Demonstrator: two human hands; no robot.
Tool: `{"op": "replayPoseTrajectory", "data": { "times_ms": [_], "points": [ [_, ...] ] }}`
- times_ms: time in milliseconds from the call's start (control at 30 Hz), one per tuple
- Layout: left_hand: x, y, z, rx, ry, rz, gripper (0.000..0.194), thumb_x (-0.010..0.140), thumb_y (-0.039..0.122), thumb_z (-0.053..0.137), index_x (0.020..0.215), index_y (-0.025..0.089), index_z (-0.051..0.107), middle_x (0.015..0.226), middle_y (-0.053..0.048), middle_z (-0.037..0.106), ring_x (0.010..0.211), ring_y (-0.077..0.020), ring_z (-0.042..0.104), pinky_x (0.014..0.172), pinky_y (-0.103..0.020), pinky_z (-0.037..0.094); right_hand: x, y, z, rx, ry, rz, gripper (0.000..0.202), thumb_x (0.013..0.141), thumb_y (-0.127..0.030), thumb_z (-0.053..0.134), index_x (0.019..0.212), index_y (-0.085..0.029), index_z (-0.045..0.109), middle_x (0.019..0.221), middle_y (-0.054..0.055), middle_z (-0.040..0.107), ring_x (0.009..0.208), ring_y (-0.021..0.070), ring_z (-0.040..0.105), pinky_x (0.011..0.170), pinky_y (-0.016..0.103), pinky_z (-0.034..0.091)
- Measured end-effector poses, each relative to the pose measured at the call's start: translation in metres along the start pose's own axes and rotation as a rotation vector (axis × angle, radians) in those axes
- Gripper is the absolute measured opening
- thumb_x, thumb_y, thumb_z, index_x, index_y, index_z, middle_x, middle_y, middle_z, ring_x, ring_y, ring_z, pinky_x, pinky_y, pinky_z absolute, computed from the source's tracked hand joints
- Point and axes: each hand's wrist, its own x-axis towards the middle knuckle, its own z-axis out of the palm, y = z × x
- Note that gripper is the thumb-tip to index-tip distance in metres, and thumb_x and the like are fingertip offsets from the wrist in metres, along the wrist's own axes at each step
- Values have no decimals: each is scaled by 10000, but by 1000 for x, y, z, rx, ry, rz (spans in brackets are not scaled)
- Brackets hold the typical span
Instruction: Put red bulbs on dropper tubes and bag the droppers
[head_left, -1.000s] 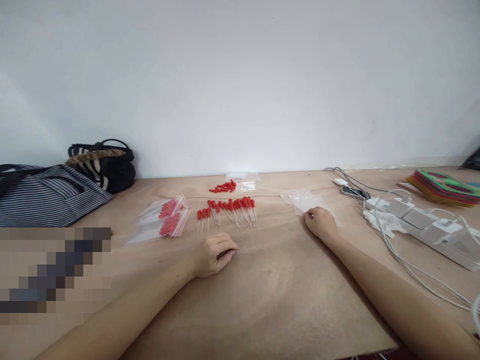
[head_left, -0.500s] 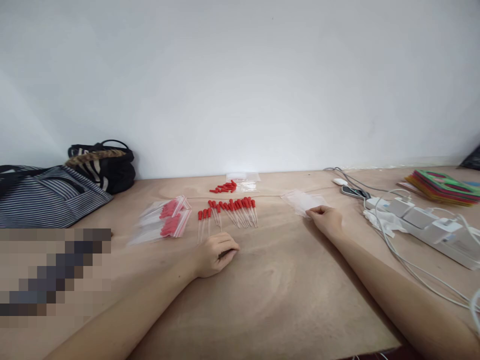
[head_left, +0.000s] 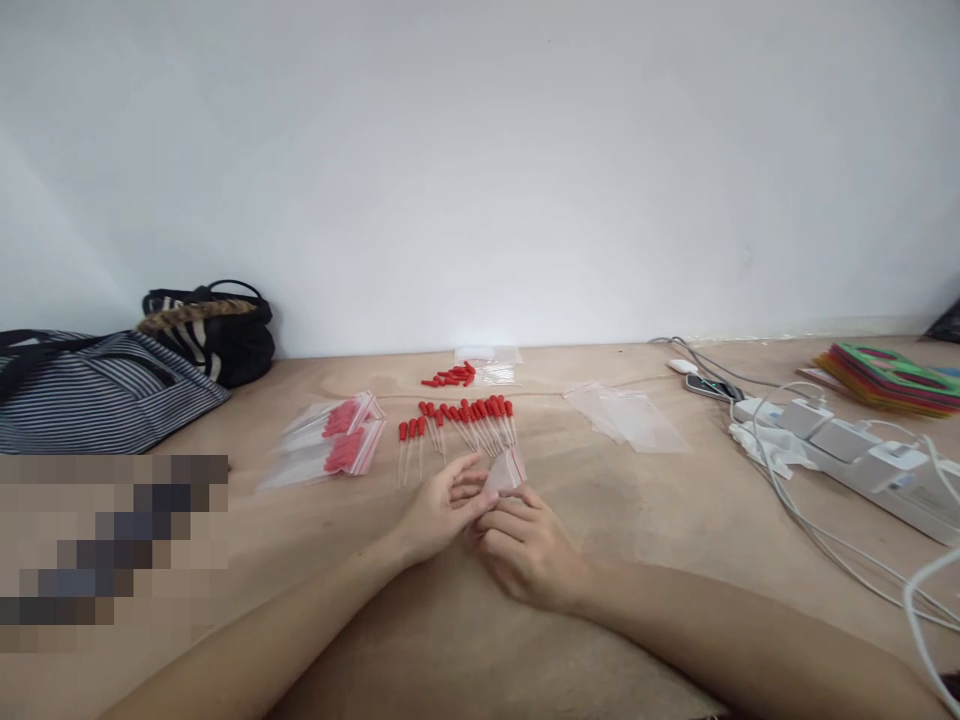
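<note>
A small clear zip bag (head_left: 508, 472) with a red seal line is held up at the front middle of the table. My left hand (head_left: 442, 512) grips its left side, the thumb lying against the plastic. From the right, my right hand (head_left: 531, 548) pinches the same bag, its fingers curled. Just beyond the hands lie several droppers (head_left: 495, 410) with red rubber bulbs and thin clear tubes. To their left rest zip bags (head_left: 345, 450) with red-bulbed contents. Flat zip bags (head_left: 641, 422) lie to the right of the droppers.
Loose red bulbs (head_left: 454, 376) and clear tubes (head_left: 496, 374) lie near the wall. On the right are a power strip (head_left: 847, 450) with cables, a crumpled tissue (head_left: 772, 448) and colourful flat frames (head_left: 892, 378). A striped bag (head_left: 112, 395) and a black bag (head_left: 225, 340) stand at left.
My right hand has moved left from the flat bags to the middle, bringing one zip bag. My left hand has turned and taken hold of that bag too.
</note>
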Motion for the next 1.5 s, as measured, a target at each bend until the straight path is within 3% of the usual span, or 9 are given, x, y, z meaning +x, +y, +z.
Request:
{"op": "replayPoseTrajectory", "data": {
  "times_ms": [100,233,333,533,700,800,967,1300,1500],
  "points": [
    [-4,2,5,-75,59,-92,438,693,310,647,1058,137,481,931,-81,639,850,-185,626,799,-337,476,5,6,5,141,-116,26,90,795,-228,468,787,-205,555,849,25,633,841,150,557,770,310,387],
    [-1,6,-2,-49,149,-68,357,669,319,646,948,124,538,695,-10,626,632,-139,612,627,-277,490,7,14,1,371,-148,17,259,746,-418,568,882,-198,577,959,42,621,923,163,548,809,304,399],
    [3,23,-20,119,284,61,332,639,343,647,870,119,563,637,9,588,565,-120,569,548,-240,462,6,17,-4,407,-47,101,190,770,-341,554,884,-193,587,882,45,627,840,153,556,779,305,420],
    [-13,70,-44,698,329,236,256,711,317,543,908,158,582,541,58,494,445,-86,465,439,-197,363,1,22,-7,365,19,364,206,773,-194,495,968,-194,564,794,40,584,693,126,549,589,243,443],
    [-34,47,-22,1025,69,325,202,732,316,550,881,189,601,566,29,549,548,-150,548,520,-255,421,-3,27,-6,265,-12,338,184,747,-148,498,910,-193,571,734,12,580,641,123,544,663,293,411],
    [-40,24,-13,1034,-100,361,329,717,390,590,979,190,592,958,-77,607,869,-236,582,721,-350,471,-7,33,-9,217,-37,351,223,729,-114,493,919,-200,573,777,16,597,680,130,548,684,295,396],
    [-42,12,-16,1068,-302,285,524,838,443,427,1310,232,346,1396,-114,304,1279,-292,247,1003,-494,256,-10,44,-13,135,-121,315,204,713,-132,530,881,-221,603,785,13,606,772,160,535,726,316,364],
    [-22,11,-1,1039,-313,272,909,694,664,458,1371,123,185,1413,-178,229,1306,-309,153,1048,-501,111,12,104,8,3,72,880,219,723,-380,529,801,-188,600,696,10,597,673,153,541,625,264,375],
    [-12,12,7,1017,-188,268,998,560,692,565,1339,147,262,1347,-176,353,1237,-363,274,1004,-573,136,35,118,18,14,0,1072,308,617,-491,609,707,-197,594,703,3,627,695,165,565,678,292,367]
  ]
}}
